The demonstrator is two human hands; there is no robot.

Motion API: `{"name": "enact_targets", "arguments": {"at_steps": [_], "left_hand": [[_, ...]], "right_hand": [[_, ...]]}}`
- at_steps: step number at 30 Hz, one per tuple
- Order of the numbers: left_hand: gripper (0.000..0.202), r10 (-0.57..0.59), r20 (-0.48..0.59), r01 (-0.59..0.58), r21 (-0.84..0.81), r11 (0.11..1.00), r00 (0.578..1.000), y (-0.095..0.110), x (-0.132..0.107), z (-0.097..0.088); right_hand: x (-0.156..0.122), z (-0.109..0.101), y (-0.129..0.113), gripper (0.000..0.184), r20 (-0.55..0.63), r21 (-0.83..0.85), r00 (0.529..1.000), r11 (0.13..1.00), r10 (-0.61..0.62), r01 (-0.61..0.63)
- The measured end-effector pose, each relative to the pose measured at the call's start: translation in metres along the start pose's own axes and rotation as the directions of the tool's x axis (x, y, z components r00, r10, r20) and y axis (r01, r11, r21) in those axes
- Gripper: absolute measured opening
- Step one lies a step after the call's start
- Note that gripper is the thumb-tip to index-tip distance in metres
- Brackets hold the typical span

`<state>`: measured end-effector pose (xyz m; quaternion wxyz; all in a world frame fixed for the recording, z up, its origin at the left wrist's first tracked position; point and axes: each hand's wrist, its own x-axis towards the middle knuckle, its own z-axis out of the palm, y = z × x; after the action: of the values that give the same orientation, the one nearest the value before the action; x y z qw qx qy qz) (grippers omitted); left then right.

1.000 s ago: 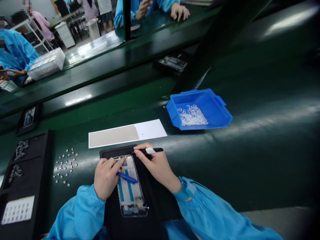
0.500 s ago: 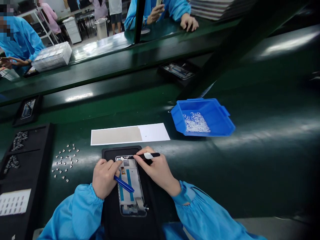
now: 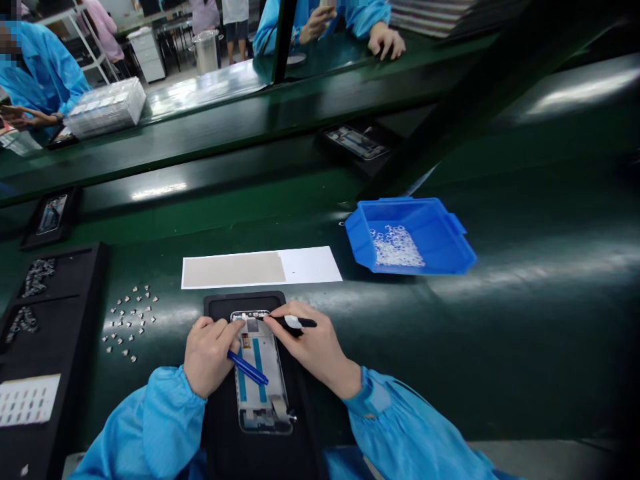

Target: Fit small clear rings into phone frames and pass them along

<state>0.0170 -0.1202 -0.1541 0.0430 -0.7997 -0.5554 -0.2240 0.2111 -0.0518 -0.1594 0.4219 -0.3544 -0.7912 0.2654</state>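
Note:
A phone frame [image 3: 270, 370] lies in a black tray [image 3: 220, 460], with blue strips along its inside. My left hand [image 3: 210, 353] is closed around a blue pen [image 3: 249, 368], which slants over the frame. That hand's fingertips touch the frame's upper left corner. Between the fingers of my right hand [image 3: 317, 343] are black tweezers [image 3: 303, 323] with a white wrap. Their tip meets the frame's top edge near some small parts, too small to make out.
Small metal parts [image 3: 129, 325] lie scattered left of the tray, beside a black compartment tray [image 3: 75, 313]. A white card [image 3: 313, 263] and a blue bin [image 3: 440, 247] of clear rings sit beyond. Other phone trays [image 3: 53, 217] stand farther off, and co-workers [image 3: 45, 73] sit across the bench.
My right hand has shifted slightly left, and the tweezers have swung so their back end sits lower. The left hand and the pen stay in place on the frame.

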Motion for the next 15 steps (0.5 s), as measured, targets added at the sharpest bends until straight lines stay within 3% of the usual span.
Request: {"name": "enact_targets", "arguments": {"at_steps": [3, 9, 15], "left_hand": [[0.028, 0.004, -0.009, -0.004, 0.005, 1.000, 1.000, -0.0005, 0.0004, -0.0006], [0.027, -0.002, -0.014, 0.002, 0.000, 1.000, 1.000, -0.0014, -0.0007, 0.0004], [0.026, -0.002, -0.031, 0.002, -0.005, 1.000, 1.000, -0.0012, -0.0004, 0.0015]], "right_hand": [[-0.0009, 0.0003, -0.0006, 0.012, -0.016, -0.001, 0.999, 1.000, -0.031, 0.031], [-0.0005, -0.0016, 0.0004, 0.010, -0.037, 0.091, 0.995, 0.992, 0.091, -0.088], [-0.0007, 0.0003, 0.0019, 0.012, -0.014, 0.069, 0.997, 0.995, 0.073, -0.072]]}}
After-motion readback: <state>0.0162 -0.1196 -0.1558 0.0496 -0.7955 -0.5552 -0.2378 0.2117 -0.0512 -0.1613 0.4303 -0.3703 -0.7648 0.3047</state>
